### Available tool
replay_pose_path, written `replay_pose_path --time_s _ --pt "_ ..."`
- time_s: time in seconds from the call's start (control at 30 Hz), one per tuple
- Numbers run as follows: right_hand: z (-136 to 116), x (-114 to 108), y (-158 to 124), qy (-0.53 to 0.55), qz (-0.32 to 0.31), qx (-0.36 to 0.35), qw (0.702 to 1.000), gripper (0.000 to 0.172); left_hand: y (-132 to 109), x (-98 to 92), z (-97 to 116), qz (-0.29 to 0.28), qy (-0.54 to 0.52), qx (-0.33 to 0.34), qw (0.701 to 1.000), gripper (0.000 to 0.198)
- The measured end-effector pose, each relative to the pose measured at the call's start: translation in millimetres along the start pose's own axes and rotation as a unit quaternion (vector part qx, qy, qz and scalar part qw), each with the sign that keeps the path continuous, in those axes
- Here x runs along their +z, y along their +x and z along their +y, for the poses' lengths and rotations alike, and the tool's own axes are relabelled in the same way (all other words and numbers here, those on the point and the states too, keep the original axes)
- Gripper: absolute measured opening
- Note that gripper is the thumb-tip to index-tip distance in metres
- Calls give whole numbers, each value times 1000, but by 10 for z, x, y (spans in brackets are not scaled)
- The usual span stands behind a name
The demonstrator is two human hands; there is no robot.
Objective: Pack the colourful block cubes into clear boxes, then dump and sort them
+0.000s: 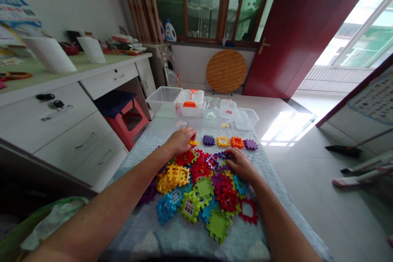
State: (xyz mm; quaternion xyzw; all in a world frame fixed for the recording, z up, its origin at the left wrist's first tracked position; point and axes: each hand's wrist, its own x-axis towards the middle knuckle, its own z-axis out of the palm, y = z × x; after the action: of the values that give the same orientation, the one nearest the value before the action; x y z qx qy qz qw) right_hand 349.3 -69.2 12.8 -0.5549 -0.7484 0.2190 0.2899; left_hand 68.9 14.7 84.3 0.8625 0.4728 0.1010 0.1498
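My left hand (181,141) is closed, with a small yellow interlocking building piece (194,143) at its fingertips, just beyond the far edge of a colourful pile. On the pile's far right side, my right hand (241,163) has its thumb and fingers at the edge of a purple building piece (221,155). The heap mixes red pieces (201,168), yellow pieces (173,177), green pieces (218,223) and blue pieces (166,208), all with notched edges. Beyond it lies a row: a dark purple tile (208,140), a yellow frame (222,141), an orange piece (237,142) and a purple tile (250,144).
Clear plastic bins (164,96), a lidded box with an orange latch (192,104) and smaller containers (228,108) line the far end of the cloth-covered table (153,239). A pink stool (130,120) and white drawers (76,131) stand at left.
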Motion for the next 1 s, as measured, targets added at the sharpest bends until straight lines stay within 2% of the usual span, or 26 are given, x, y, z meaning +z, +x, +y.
replay_pose_path --time_s 0.1,0.2,0.3,0.37,0.47,0.6,0.7,0.77,0.9,1.0 --pt "-3 1 3 2 1 1 1000 28 -257 -50 88 -37 35 37 998 15" --pt "-13 1 7 5 2 1 1000 28 -469 -138 124 -81 -8 65 995 31" --pt "-16 -1 -2 7 5 0 1000 26 -587 -240 65 -62 -65 48 995 32" --pt "-15 -8 -15 10 8 10 1000 25 -613 -273 -54 -17 -97 22 995 29" --pt "-53 -41 -25 2 36 26 999 21 -608 -241 -352 41 -112 -14 993 36" --pt "-318 -87 64 -20 74 -13 997 16 -601 -102 -845 44 -102 -67 992 45" --pt "-656 -39 236 -26 23 -41 999 14 -621 17 -1143 29 -109 -102 988 59" --pt "-874 52 380 -55 -31 -32 997 18 -641 93 -1259 27 -117 -105 987 64" --pt "-1159 301 637 -138 -103 34 985 48 -684 208 -1297 47 -102 -88 990 61" --pt "-1229 438 750 -177 -110 62 976 55 -714 247 -1264 69 -101 -91 988 57"
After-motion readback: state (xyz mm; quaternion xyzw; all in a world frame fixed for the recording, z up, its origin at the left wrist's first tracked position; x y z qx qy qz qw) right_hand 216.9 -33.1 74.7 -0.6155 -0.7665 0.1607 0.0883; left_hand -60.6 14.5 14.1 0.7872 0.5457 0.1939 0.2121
